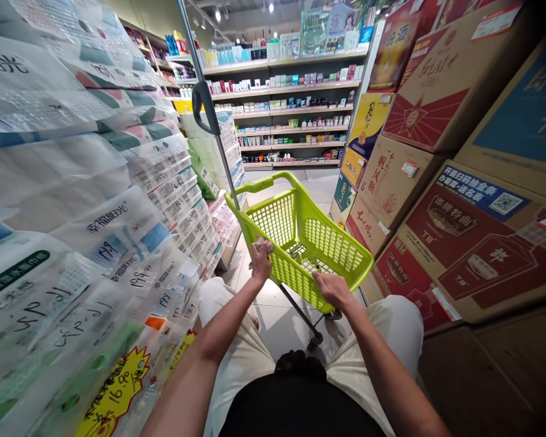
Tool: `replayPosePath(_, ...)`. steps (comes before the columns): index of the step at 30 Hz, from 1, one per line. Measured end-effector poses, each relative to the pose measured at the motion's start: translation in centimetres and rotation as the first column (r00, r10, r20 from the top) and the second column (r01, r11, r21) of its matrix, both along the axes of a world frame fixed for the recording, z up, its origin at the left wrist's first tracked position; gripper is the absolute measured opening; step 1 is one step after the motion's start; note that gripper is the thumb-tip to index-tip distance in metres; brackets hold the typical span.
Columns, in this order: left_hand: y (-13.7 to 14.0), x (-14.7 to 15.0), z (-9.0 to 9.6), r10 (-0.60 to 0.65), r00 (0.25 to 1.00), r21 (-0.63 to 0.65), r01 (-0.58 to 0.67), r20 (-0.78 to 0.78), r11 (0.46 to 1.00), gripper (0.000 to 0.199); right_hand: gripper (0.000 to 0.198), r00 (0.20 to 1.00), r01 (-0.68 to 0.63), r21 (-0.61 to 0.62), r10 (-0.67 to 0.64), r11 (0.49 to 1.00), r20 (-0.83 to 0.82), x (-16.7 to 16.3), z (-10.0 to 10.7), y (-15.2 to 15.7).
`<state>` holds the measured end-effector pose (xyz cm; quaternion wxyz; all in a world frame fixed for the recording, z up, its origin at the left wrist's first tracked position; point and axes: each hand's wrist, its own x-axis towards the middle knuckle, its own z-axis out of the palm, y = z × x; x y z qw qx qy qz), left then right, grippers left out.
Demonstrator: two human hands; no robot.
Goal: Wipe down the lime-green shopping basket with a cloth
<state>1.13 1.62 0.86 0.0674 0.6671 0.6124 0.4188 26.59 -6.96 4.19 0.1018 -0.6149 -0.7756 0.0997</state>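
Observation:
Directly before me stands a lime-green rolling shopping basket (332, 227) with lattice sides, tilted, its near long side towards me. My left hand (261, 267) is closed around a small crumpled greyish cloth (262, 245) and touches the basket's near left side. Its fingertips are partly hidden by the cloth. With thumb over the rim, my right hand (333, 289) grips the basket's near edge further right. A long grey pull handle (209, 112) with a black grip rises from the basket's left end. Below, a black caster wheel (315, 340) shows near the floor.
Stacked wrapped tissue packs (131, 218) crowd the left side, with a yellow price sign (118, 388) low in front. Printed cartons (473, 237) are piled high on the right. Shelves of small goods (295, 91) stand behind the tiled floor (295, 185).

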Motion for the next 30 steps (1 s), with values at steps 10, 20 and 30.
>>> replayPosePath(10,-4.3,5.5,-2.0,-0.092,0.988,-0.045,0.098,0.123,0.994,0.066,0.059,0.971,-0.039,0.132,0.068,0.991,-0.230,1.9,-1.0,0.0)
replayPosePath(20,-13.0,12.2,-7.1,-0.473,0.879,-0.020,0.475,0.058,0.880,0.058,0.102,0.667,-0.060,-0.068,-0.011,0.996,-0.745,2.1,-1.7,2.0)
replayPosePath(30,-9.5,12.0,-5.9,-0.176,0.948,0.016,0.178,0.266,0.984,0.062,0.100,0.669,-0.045,-0.134,-0.070,0.990,-0.740,2.2,-2.5,1.7)
